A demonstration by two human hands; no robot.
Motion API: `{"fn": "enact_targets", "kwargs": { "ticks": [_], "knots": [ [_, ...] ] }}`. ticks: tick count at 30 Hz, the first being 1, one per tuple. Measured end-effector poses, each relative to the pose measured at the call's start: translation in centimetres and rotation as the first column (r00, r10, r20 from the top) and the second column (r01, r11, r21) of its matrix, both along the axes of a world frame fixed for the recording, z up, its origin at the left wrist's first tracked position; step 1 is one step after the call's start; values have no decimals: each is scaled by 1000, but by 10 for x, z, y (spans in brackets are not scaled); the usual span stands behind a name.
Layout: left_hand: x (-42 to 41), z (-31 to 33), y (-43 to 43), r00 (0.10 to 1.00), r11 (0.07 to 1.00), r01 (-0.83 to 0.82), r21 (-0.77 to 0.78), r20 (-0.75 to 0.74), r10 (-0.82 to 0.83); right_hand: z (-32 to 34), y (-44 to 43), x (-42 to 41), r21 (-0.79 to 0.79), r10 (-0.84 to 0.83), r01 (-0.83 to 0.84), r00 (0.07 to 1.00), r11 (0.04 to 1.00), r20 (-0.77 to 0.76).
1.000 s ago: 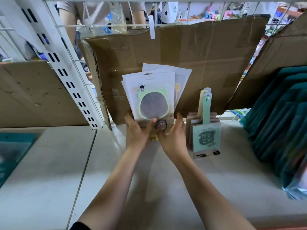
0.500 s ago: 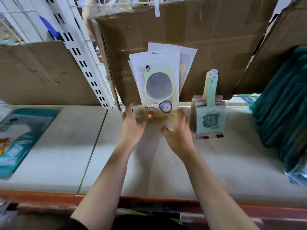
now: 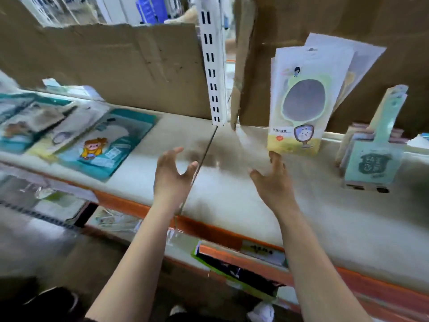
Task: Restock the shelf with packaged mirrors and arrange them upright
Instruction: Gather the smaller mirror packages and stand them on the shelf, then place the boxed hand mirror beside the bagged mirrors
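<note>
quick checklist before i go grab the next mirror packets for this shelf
1. Hands free: ok. Left hand and right hand hold nothing, fingers spread.
2. Mirror stack standing: ok, it leans on the cardboard.
3. Stack squared up: not ok, the back packets fan out to the right.
4. Right hand clear of the stack: cannot tell, a fingertip sits near its bottom corner, blurred.
5. Room on the shelf beside the stack: ok, bare surface to its left.
6. Flat packets on the left section are mirrors: cannot tell, too blurred.
</note>
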State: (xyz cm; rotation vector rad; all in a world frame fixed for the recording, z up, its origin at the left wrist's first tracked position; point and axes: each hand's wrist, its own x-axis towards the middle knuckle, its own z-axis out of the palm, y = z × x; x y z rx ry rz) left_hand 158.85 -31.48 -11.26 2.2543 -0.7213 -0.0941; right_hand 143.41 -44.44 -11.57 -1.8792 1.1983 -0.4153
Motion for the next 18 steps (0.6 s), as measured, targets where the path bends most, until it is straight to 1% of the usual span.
{"fn": "enact_targets", "kwargs": {
  "ticks": [2, 4, 7, 10, 14, 18],
  "knots": [
    [15, 4, 19, 998, 998, -41, -39, -39, 40, 5, 12, 19, 11, 17, -17, 999, 1000, 34],
    [33, 10, 42, 997, 994, -68, -83, -48, 65, 11, 27, 45, -1, 43, -43, 998, 999, 52],
    [64, 10, 97, 993, 991, -110, -76, -58, 105, 9, 73, 85, -17, 125, -124, 991, 992, 43],
    [98, 11, 155, 979, 977, -192, -93, -90, 184, 10, 124, 125, -2, 188, -188, 982, 982, 31],
    [141, 12, 221, 965, 961, -242, -135, -133, 225, 15, 172, 181, -32, 228, -226, 973, 974, 44],
    [178, 10, 285, 946, 935, -314, -166, -142, 292, 13, 215, 227, -18, 265, -265, 963, 964, 36]
  ]
}}
